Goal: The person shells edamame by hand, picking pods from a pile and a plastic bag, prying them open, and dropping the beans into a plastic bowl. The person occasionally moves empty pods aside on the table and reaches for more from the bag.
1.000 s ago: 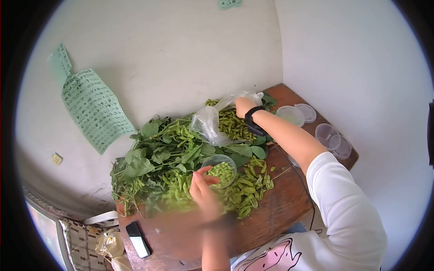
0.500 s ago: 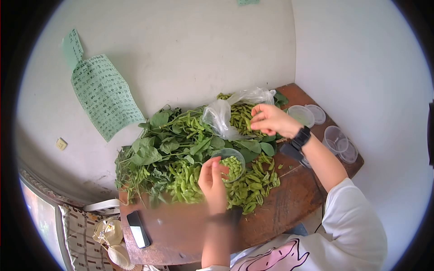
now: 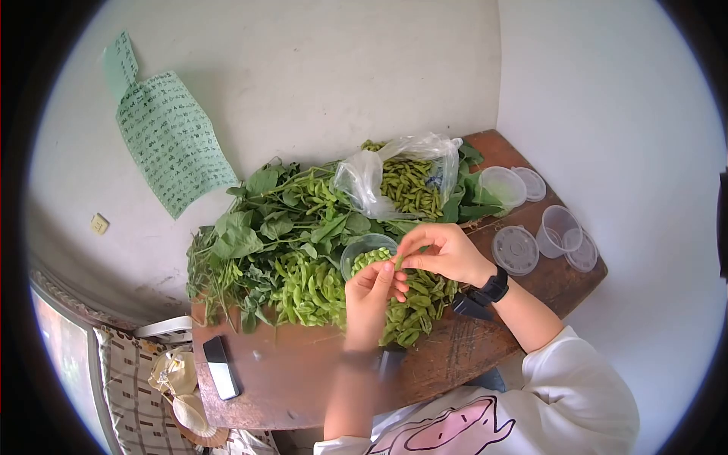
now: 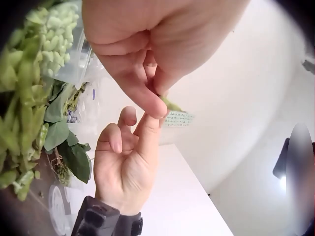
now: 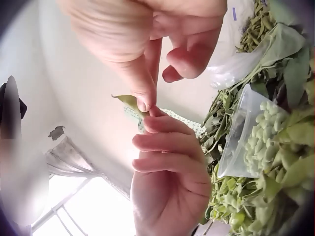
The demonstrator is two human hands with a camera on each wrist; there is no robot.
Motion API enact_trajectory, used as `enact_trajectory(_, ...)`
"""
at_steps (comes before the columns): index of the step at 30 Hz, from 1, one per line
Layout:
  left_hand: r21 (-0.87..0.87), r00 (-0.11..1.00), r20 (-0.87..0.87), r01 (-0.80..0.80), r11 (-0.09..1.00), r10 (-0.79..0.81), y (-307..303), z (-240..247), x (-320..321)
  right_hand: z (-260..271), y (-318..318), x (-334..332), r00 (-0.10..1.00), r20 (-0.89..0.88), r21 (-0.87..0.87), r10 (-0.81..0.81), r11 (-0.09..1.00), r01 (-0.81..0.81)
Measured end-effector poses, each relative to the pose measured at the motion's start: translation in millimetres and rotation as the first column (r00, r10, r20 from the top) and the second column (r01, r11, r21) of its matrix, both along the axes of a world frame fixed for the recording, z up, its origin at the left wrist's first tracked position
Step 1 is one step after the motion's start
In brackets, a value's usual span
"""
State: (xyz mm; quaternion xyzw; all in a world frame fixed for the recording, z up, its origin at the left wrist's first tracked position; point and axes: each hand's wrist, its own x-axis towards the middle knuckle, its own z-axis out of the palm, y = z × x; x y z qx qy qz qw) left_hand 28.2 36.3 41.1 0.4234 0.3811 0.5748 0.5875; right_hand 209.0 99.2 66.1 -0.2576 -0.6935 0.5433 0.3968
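Both hands meet in front of the body on one green soybean pod point(image 5: 127, 102). My right hand point(image 3: 451, 254) pinches it between thumb and index finger, its pointed tip sticking out in the right wrist view. The left hand point(image 3: 369, 296) grips the same pod from the other side, fingers curled and fingertips against the right hand's. Just behind the hands stands a clear plastic tub point(image 3: 346, 265) holding shelled green beans point(image 5: 263, 137). Under and beside the hands lie heaps of pods, one on the left point(image 3: 311, 292) and one on the right point(image 3: 417, 315).
Leafy bean stalks point(image 3: 250, 235) cover the table's back left. An open plastic bag point(image 3: 360, 182) of pods point(image 3: 409, 186) lies behind the tub. Clear containers point(image 3: 560, 230) and lids point(image 3: 516, 250) stand at right. A phone point(image 3: 221, 368) lies at the front left of the wooden table point(image 3: 296, 387).
My right hand has come from the bag of pods toward the body, bringing a pod to the left hand. The left hand, earlier raised beside the tub, now holds that pod too.
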Motion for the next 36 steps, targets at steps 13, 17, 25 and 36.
enact_trajectory(13,0.005,0.995,-0.027,-0.093,0.996,0.093,-0.5,3.5,5.4,-19.3,-5.1,1.0,0.982,-0.055,0.279,-0.18,0.942,0.189)
enact_trajectory(17,0.121,0.996,-0.026,-0.076,0.99,0.08,-0.8,-1.5,9.6,-27.8,-9.7,0.0,0.972,-0.21,0.066,-0.106,0.99,0.122)
enact_trajectory(25,0.183,0.995,0.084,-0.071,0.981,0.057,1.3,-9.5,11.5,-39.4,-13.7,1.3,0.992,-0.066,0.298,-0.109,0.947,0.124)
enact_trajectory(36,0.066,0.995,0.001,0.1,0.993,-0.1,-3.9,0.4,14.5,-21.1,-16.1,6.5,0.943,-0.329,-0.159,0.047,0.982,-0.104)
